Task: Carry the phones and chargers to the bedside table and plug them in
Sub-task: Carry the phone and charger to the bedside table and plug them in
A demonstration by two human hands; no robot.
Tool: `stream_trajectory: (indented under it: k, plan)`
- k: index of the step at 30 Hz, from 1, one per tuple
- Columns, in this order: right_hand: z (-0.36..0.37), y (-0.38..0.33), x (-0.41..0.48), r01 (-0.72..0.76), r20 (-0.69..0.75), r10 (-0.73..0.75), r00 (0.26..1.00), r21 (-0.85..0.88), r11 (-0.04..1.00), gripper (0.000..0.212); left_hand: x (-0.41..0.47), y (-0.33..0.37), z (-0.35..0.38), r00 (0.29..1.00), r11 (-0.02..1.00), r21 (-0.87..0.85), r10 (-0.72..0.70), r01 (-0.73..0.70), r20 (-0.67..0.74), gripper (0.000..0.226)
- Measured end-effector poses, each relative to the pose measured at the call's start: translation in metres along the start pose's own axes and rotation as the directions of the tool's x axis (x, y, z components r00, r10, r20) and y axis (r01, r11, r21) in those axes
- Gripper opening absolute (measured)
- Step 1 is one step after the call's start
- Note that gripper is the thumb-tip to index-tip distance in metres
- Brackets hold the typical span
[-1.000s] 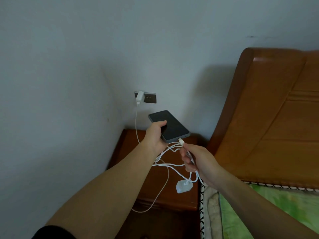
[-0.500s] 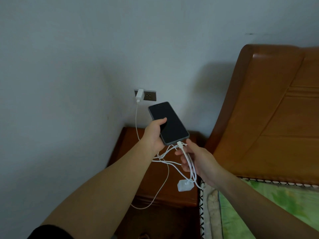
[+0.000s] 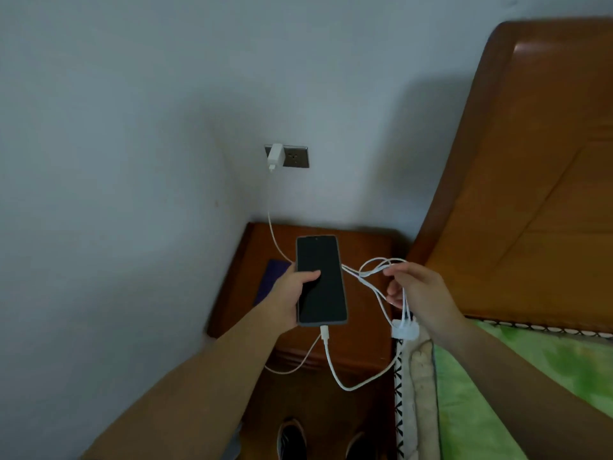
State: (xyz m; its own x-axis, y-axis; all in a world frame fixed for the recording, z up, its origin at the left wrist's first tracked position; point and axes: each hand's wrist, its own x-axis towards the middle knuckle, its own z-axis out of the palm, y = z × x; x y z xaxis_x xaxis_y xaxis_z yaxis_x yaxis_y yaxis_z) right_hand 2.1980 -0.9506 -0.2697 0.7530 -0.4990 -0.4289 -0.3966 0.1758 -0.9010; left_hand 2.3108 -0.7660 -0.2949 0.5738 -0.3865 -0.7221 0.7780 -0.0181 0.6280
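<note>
The phone (image 3: 321, 280) is held screen up, display dark, above the middle of the bedside table (image 3: 368, 250), its long axis running from the table's rear edge toward its front edge. The left hand (image 3: 289, 295) grips it from the left side: the thumb (image 3: 310, 275) lies across the lower part of the screen, and the remaining fingers wrap beneath the body, out of sight. A white connector (image 3: 324, 334) is seated in the phone's near short edge. Its cable (image 3: 335, 373) drops past the table's front edge and curves up to the right.

The right hand (image 3: 423, 293), above the table's right edge, is well apart from the phone. Its fingertips (image 3: 394, 272) are closed narrowly, pinching a bundle of white cable loops (image 3: 373, 265). A white charger block (image 3: 405, 332) hangs from strands just below this hand.

A flat purple object (image 3: 273, 278) lies near the table's left edge, partly behind the left hand. A wall charger (image 3: 275, 155) sits in the socket (image 3: 296, 157) above the rear edge. The wooden headboard (image 3: 530, 167) and green bedding (image 3: 491, 393) adjoin the right side.
</note>
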Motion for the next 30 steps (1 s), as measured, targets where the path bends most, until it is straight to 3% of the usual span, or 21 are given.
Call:
stream_trajectory:
  k: [3,6,10,19,24,30]
  plan:
    - [-0.004,0.001,0.007,0.093,-0.001,-0.093,0.996,-0.083,0.992,0.03,0.012,-0.027,-0.004,0.999,0.999,0.013,-0.037,0.037,-0.031,0.028]
    - [-0.008,0.005,0.017,0.154,-0.043,-0.162,0.986,-0.151,0.977,0.028,0.033,-0.055,-0.007,0.996,0.996,0.058,-0.067,0.07,-0.053,0.039]
    - [-0.007,0.014,0.031,0.207,-0.087,-0.222,0.971,-0.149,0.967,0.029,0.065,-0.089,-0.007,0.99,0.984,0.113,-0.137,0.14,-0.028,0.042]
    - [0.015,0.033,0.068,0.266,-0.149,-0.291,0.945,-0.167,0.95,0.032,0.149,-0.134,-0.001,0.986,0.957,0.237,-0.16,0.167,-0.051,0.028]
    - [0.02,0.045,0.086,0.24,-0.261,-0.277,0.925,-0.165,0.957,0.029,0.188,-0.147,0.005,0.98,0.936,0.291,-0.183,0.197,-0.077,0.04]
    - [0.024,0.056,0.1,0.215,-0.26,-0.232,0.937,-0.092,0.972,0.025,0.217,-0.162,0.007,0.969,0.916,0.318,-0.22,0.246,-0.114,0.049]
